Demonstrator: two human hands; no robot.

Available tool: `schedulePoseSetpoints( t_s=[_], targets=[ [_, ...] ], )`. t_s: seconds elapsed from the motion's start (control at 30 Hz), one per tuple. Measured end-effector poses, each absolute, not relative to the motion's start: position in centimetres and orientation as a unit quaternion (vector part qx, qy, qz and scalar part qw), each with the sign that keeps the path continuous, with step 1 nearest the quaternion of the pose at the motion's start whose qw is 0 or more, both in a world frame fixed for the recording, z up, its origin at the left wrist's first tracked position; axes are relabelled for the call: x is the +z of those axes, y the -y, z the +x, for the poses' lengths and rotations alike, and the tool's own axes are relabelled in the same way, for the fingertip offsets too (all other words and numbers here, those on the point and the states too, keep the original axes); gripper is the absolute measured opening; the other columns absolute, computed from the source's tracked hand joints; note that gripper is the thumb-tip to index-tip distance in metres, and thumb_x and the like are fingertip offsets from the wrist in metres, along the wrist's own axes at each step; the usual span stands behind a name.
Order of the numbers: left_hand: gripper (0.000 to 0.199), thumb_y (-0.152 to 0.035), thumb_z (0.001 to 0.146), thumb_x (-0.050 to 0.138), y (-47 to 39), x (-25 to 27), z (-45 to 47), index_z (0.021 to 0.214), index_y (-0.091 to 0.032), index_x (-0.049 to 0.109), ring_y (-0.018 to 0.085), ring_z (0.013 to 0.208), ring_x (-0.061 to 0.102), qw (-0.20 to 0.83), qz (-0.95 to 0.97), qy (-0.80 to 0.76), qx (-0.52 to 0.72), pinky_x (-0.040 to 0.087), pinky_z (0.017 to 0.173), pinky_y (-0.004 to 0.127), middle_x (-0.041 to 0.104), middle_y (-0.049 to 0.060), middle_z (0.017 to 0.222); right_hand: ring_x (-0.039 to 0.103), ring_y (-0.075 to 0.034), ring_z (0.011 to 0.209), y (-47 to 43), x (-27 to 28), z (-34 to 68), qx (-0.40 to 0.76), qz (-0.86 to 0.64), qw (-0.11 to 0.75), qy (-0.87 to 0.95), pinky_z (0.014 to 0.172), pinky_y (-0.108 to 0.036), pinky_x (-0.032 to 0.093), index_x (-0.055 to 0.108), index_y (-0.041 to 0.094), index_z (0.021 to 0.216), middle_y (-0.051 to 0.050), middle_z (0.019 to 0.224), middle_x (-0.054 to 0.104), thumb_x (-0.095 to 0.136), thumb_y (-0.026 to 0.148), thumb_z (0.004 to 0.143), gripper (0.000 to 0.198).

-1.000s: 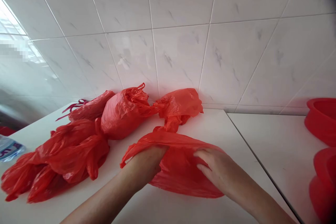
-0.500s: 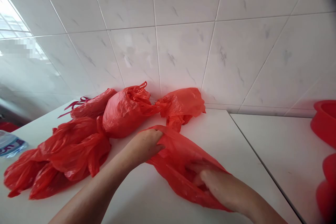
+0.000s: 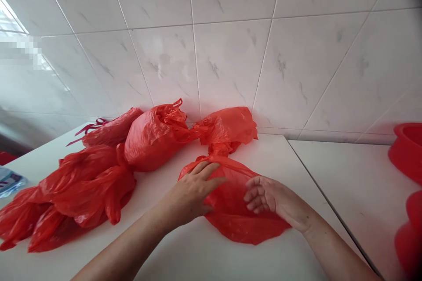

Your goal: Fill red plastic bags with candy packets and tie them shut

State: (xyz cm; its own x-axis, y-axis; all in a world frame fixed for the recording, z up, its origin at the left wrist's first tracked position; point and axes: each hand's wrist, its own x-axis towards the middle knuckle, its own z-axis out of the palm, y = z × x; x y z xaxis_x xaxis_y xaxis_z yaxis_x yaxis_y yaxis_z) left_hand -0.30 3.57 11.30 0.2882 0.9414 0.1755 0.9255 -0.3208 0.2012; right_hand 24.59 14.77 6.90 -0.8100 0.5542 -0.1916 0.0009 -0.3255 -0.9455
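A thin red plastic bag [image 3: 244,228] lies crumpled on the white tabletop, between and under my hands. My left hand [image 3: 191,191] is over its left end, fingers spread, palm down, holding nothing I can see. Above the bag's right part is my right hand [image 3: 273,199], palm turned inward, with its fingers loosely curled and apart and nothing in them. Just behind this bag, another red plastic bag [image 3: 231,127] rests against the wall. To its left sits a full, rounded red bag [image 3: 154,140] with a knotted top.
More crumpled red bags [image 3: 82,189] cover the table's left side, beside a clear plastic bottle [image 3: 11,182]. A red bundle with dark ties [image 3: 112,129] lies behind. Red plastic containers [image 3: 407,153] stand at the right edge, past a seam in the tabletop. A tiled wall [image 3: 231,61] borders the back.
My right hand has come out of the bag's opening and now shows above it. My left hand has let go of the bag's edge and spread its fingers. The bag has flattened.
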Motion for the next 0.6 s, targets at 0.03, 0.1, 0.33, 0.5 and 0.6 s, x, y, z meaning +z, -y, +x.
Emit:
schedulePoseSetpoints(
  t_s=[0.03,0.1,0.33,0.5,0.6],
  targets=[
    [0.071,-0.018,0.063,0.073,-3.8,10.7,-0.6,0.130,-0.030,0.050,0.035,0.132,0.035,0.045,0.783,-0.612,0.103,0.041,0.101,0.048,0.042,0.009,0.143,0.066,-0.019,0.081,-15.2,6.3,24.9,0.795,-0.256,0.191,0.515,0.073,-0.031,0.051,0.054,0.017,0.108,-0.010,0.095,0.067,0.040,0.051,0.094,0.039],
    [0.088,-0.021,0.056,0.075,-4.1,9.6,-1.5,0.138,-0.030,0.042,0.036,0.129,0.041,0.099,0.745,-0.656,0.066,0.045,0.098,0.048,0.042,0.010,0.142,0.066,-0.018,0.084,-16.0,5.3,25.4,0.816,-0.284,0.225,0.450,0.072,-0.029,0.051,0.053,0.018,0.113,-0.010,0.102,0.066,0.041,0.049,0.094,0.038],
    [0.085,-0.021,0.060,0.071,-3.6,9.0,-3.0,0.138,-0.031,0.041,0.031,0.120,0.052,0.115,0.737,-0.657,0.113,0.048,0.097,0.039,0.051,0.004,0.139,0.061,-0.020,0.096,-16.1,5.9,24.7,0.677,-0.431,0.321,0.503,0.076,-0.030,0.051,0.056,0.020,0.111,-0.009,0.121,0.059,0.054,0.044,0.088,0.034],
    [0.038,-0.028,0.081,0.063,-3.1,10.1,-1.2,0.118,-0.025,0.058,0.023,0.095,0.061,0.022,0.774,-0.612,0.160,0.052,0.080,0.037,0.064,0.005,0.107,0.057,-0.014,0.072,-11.8,7.8,22.4,0.314,-0.417,0.405,0.750,0.065,-0.026,0.046,0.060,0.020,0.089,-0.003,0.084,0.062,0.050,0.033,0.090,0.017],
    [0.033,-0.027,0.081,0.064,-3.4,10.0,-0.5,0.114,-0.028,0.059,0.024,0.104,0.058,-0.007,0.805,-0.568,0.171,0.049,0.087,0.040,0.062,0.004,0.113,0.057,-0.015,0.078,-9.7,7.4,21.1,0.173,-0.263,0.352,0.881,0.069,-0.027,0.047,0.062,0.020,0.088,-0.004,0.089,0.060,0.051,0.018,0.088,0.011]
  ],
)
